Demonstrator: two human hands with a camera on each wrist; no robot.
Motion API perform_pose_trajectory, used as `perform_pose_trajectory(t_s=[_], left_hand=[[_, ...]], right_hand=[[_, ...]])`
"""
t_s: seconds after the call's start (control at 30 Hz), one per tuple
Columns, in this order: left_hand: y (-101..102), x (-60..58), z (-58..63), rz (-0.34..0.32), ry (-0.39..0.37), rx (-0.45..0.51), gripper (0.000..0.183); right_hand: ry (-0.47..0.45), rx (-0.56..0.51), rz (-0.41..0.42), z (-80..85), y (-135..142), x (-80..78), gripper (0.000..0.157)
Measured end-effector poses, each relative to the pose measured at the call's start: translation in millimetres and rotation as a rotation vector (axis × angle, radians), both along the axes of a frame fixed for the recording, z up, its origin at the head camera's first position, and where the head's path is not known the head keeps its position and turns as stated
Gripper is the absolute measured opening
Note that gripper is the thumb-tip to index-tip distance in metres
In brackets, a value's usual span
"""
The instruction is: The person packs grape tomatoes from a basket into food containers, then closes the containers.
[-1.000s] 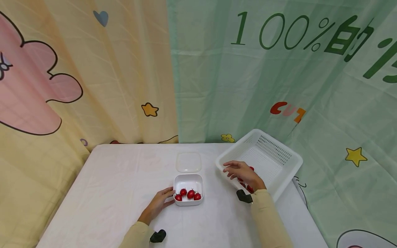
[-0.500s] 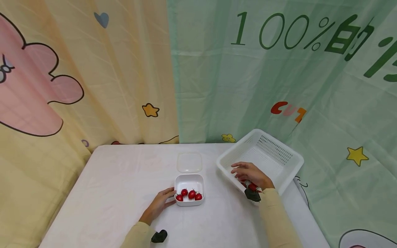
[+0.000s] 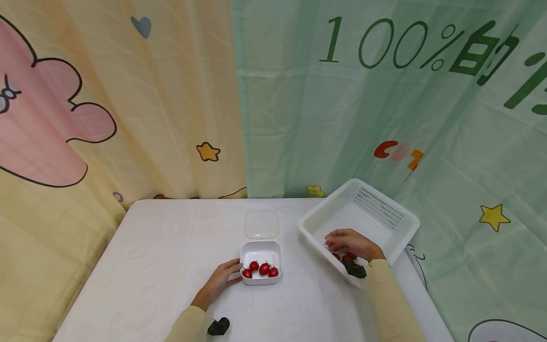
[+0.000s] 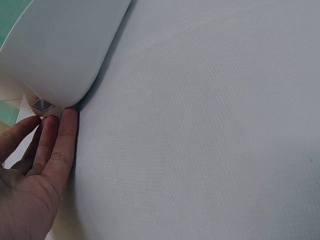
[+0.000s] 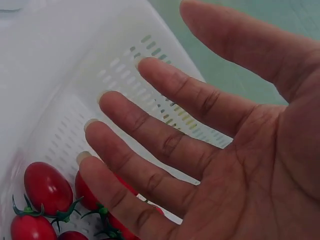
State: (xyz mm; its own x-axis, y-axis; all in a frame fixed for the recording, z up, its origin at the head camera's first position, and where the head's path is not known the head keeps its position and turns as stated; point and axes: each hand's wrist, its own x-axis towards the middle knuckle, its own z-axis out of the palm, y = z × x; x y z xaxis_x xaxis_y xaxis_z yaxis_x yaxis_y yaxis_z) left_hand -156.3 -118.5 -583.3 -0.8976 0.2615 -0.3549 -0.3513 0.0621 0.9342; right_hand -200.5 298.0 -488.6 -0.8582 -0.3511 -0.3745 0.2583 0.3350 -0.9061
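Note:
A small white square box stands on the table with several red cherry tomatoes along its near side. My left hand touches the box's left side; in the left wrist view, its extended fingertips rest against the box wall by a barcode label. Over the near-left part of the white plastic basket is my right hand. Its fingers are spread and hold nothing in the right wrist view, just above green-stemmed cherry tomatoes. The hand hides some of those tomatoes.
A translucent square lid lies flat behind the small box. The basket, with slotted walls, sits angled at the table's right edge. White cloth covers the table, and printed curtains hang directly behind it.
My right hand has moved right and slightly toward me within the basket, over the tomatoes. The left hand and small box stay as they were.

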Motion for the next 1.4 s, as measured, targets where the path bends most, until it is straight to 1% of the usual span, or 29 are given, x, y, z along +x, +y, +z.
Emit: perform_pose_trajectory(t_s=[0.13,0.27,0.4,0.53,0.77,0.93,1.13,1.27,1.4], left_hand=[[0,-0.1,0.5,-0.003,0.002,0.002,0.060],[1,0.6,0.5,0.004,0.000,-0.006,0.059],[0,0.5,-0.9,0.001,0.004,-0.006,0.060],[-2,-0.5,-1.9,-0.004,0.008,0.005,0.061],[-2,-0.6,-0.4,0.003,0.001,-0.008,0.061],[-2,-0.3,0.2,0.011,-0.002,-0.014,0.060],[-2,-0.5,-0.6,0.012,0.000,-0.005,0.059],[-1,-0.7,-0.4,0.012,0.001,-0.003,0.060],[-1,-0.8,0.4,0.019,-0.003,-0.002,0.059]], right_hand=[[-0.053,0.018,0.008,-1.4,3,-0.2,0.050],[-0.078,0.037,0.012,-3.5,8,-0.5,0.049],[-0.083,0.043,0.009,-4.1,10,0.1,0.048],[-0.099,0.051,-0.015,-4.4,11,1.0,0.045],[-0.105,0.066,0.019,-9.2,12,1.2,0.047],[-0.149,0.078,0.001,-15.1,11,0.6,0.044],[-0.169,0.089,-0.017,-19.6,11,-1.9,0.041],[-0.185,0.098,-0.024,-23.9,11,-4.1,0.034],[-0.205,0.114,-0.012,-28.6,10,-4.9,0.029]])
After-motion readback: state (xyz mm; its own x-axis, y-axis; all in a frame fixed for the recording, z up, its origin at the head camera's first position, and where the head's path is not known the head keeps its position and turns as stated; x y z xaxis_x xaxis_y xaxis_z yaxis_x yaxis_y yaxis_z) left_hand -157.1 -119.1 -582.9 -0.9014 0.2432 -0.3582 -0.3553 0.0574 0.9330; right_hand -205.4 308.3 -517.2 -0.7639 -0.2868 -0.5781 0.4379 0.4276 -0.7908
